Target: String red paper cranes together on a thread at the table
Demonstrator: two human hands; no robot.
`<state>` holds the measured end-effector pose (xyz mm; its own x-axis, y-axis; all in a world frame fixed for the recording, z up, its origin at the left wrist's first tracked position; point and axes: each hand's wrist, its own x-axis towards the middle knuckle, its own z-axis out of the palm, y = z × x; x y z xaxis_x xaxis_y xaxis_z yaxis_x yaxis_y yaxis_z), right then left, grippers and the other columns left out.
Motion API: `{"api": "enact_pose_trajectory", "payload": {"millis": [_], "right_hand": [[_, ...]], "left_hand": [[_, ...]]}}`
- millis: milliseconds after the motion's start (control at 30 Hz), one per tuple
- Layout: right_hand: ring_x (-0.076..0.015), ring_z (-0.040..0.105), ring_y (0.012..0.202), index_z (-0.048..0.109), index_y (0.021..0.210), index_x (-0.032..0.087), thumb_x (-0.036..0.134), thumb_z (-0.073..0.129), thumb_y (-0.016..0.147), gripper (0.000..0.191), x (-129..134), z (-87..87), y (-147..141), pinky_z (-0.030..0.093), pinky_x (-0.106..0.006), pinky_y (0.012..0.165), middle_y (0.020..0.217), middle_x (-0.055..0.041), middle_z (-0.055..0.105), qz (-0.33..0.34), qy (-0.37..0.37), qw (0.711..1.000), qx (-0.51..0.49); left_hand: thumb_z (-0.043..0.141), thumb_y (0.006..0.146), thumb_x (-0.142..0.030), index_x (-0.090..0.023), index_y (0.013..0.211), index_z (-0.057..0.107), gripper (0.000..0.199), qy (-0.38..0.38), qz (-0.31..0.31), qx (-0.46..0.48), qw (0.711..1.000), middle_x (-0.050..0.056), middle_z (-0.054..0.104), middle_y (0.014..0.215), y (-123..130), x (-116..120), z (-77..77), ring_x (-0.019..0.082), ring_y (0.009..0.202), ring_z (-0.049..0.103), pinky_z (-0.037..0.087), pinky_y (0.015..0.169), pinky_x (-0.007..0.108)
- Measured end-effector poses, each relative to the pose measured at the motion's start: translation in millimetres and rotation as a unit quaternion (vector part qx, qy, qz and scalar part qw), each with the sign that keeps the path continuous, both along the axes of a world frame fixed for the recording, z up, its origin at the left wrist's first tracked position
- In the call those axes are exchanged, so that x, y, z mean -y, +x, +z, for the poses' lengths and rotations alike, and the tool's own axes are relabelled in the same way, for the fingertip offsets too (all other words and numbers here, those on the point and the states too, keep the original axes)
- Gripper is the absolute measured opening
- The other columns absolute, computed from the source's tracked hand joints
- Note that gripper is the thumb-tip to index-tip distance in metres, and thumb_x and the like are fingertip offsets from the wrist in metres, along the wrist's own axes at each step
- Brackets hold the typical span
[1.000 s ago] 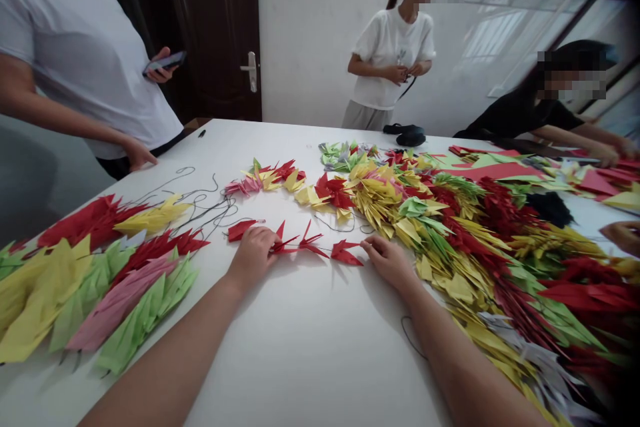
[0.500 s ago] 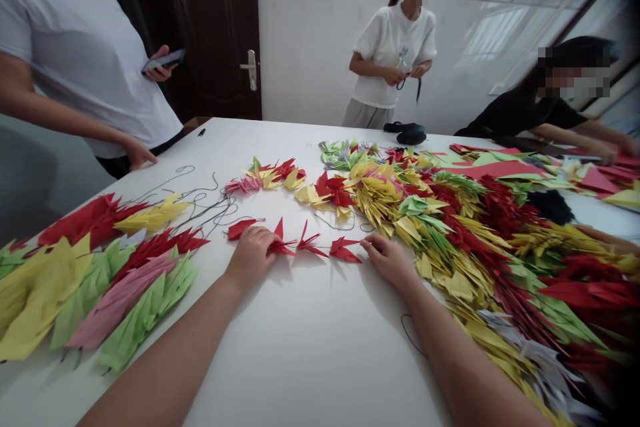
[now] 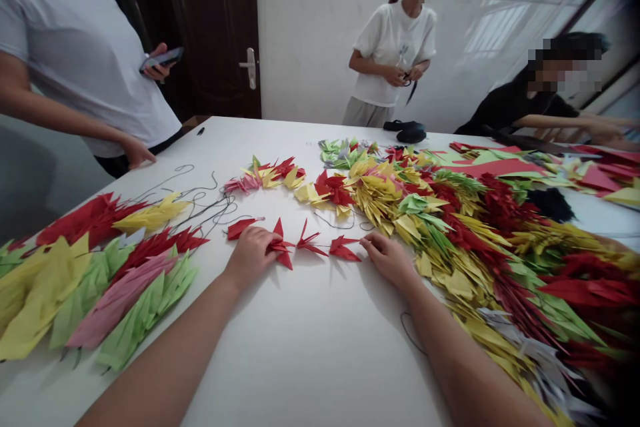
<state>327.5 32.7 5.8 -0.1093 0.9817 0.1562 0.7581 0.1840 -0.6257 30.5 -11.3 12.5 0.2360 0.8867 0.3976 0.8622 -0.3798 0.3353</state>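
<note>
1. In the head view, we are holding a red paper string (image 3: 344, 250), folded red pieces on a thin thread, across the middle of the white table (image 3: 310, 353).
2. Our left hand (image 3: 251, 253) is grasping one of its red pieces between thumb and fingers; a separate-looking red fold (image 3: 240, 229) is lying just beyond that hand.
3. Our right hand (image 3: 390, 259) is pinching the string's other end with its fingertips; whether they are gripping thread or a paper tip, we are not able to tell.
4. Between our hands, two more red pieces are standing spaced apart along the string.
5. To the left, red, yellow, green and pink paper bundles (image 3: 115, 293) are lying side by side, with dark threads (image 3: 215, 208) trailing from their far ends.
6. To the right, a large multicoloured paper heap (image 3: 380, 197) is spreading past our right forearm.
7. Around the table, one person in white (image 3: 85, 47) is holding a phone (image 3: 163, 61), another person (image 3: 393, 47) is handling a dark strap, and a person in black (image 3: 520, 103) is reaching across paper sheets (image 3: 500, 167).
</note>
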Motion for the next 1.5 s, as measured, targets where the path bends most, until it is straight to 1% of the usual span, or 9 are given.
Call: {"api": "enact_pose_trajectory", "payload": {"millis": [133,300,433,567,733,833,1033,1267,1500], "right_hand": [[-0.0139,0.046,0.053,0.058,0.075,0.018,0.048,0.040,0.076,0.035,0.0,-0.5,0.1,0.032,-0.024,0.050,0.055,-0.0012,0.053,0.000,-0.002,1.000,0.003],[-0.0132,0.045,0.051,0.058,0.075,0.018,0.048,0.040,0.077,0.035,0.2,-1.7,0.7,0.032,-0.024,0.050,0.053,-0.0012,0.052,0.009,0.011,1.000,-0.003],[-0.0133,0.045,0.051,0.058,0.075,0.018,0.048,0.041,0.076,0.035,0.5,-0.2,0.0,0.031,-0.024,0.050,0.053,-0.0008,0.052,0.002,-0.001,1.000,0.000],[-0.0135,0.045,0.052,0.057,0.074,0.018,0.049,0.041,0.075,0.035,1.4,2.1,-1.3,0.032,-0.025,0.050,0.054,-0.0008,0.052,-0.004,-0.004,1.000,-0.003],[-0.0134,0.045,0.051,0.057,0.072,0.018,0.051,0.041,0.075,0.036,2.0,2.5,-1.4,0.032,-0.025,0.050,0.053,-0.0007,0.052,0.000,0.002,1.000,-0.008],[-0.0135,0.045,0.051,0.056,0.072,0.018,0.051,0.041,0.075,0.037,1.3,1.1,-0.8,0.032,-0.025,0.050,0.053,-0.0008,0.051,0.002,0.005,1.000,-0.010],[-0.0139,0.046,0.053,0.056,0.072,0.018,0.051,0.041,0.074,0.037,0.6,-0.4,-0.7,0.032,-0.025,0.051,0.055,-0.0014,0.053,0.002,-0.002,1.000,-0.011],[-0.0141,0.047,0.052,0.056,0.073,0.018,0.050,0.040,0.074,0.037,1.4,1.4,-1.5,0.033,-0.025,0.052,0.054,-0.0013,0.053,0.003,-0.004,1.000,-0.010],[-0.0137,0.048,0.052,0.057,0.074,0.018,0.047,0.042,0.076,0.033,-1.8,-2.5,-0.1,0.035,-0.025,0.052,0.056,-0.0014,0.055,-0.002,0.003,1.000,-0.009]], "left_hand": [[0.051,0.079,-0.023,-0.019,0.084,0.059,0.010,-0.002,0.002,-0.003,1.000,0.002,0.066,0.083,0.0,1.3,1.1,0.019,0.085,0.057,0.037,0.091,0.040],[0.044,0.085,-0.027,-0.019,0.079,0.058,0.017,0.023,-0.001,-0.005,1.000,0.002,0.065,0.079,0.9,2.6,0.8,0.018,0.079,0.057,0.038,0.088,0.039],[0.046,0.085,-0.026,-0.018,0.080,0.058,0.015,0.033,-0.002,0.006,0.999,0.003,0.066,0.083,0.9,2.3,0.6,0.018,0.084,0.057,0.037,0.090,0.038],[0.046,0.084,-0.027,-0.017,0.081,0.058,0.015,0.014,0.003,0.020,1.000,0.003,0.066,0.083,-0.8,2.2,1.2,0.018,0.084,0.057,0.039,0.089,0.037],[0.043,0.084,-0.026,-0.019,0.086,0.057,0.016,-0.023,-0.012,0.018,1.000,0.001,0.067,0.087,-3.8,2.7,1.5,0.016,0.082,0.058,0.033,0.097,0.039],[0.042,0.084,-0.026,-0.019,0.087,0.057,0.017,-0.033,-0.001,0.015,0.999,0.001,0.067,0.090,-5.0,2.8,1.0,0.017,0.084,0.059,0.031,0.098,0.041],[0.043,0.083,-0.024,-0.019,0.085,0.058,0.015,-0.024,0.005,0.005,1.000,0.001,0.068,0.089,-4.9,2.7,0.3,0.017,0.085,0.060,0.027,0.100,0.043],[0.042,0.084,-0.022,-0.019,0.083,0.057,0.015,-0.020,0.011,-0.010,1.000,0.001,0.067,0.088,-5.0,1.4,-0.8,0.016,0.083,0.060,0.029,0.098,0.042],[0.040,0.085,-0.024,-0.018,0.087,0.056,0.017,-0.017,0.035,0.010,0.999,0.002,0.067,0.090,-3.1,1.6,-1.8,0.016,0.082,0.060,0.030,0.098,0.041]]}}
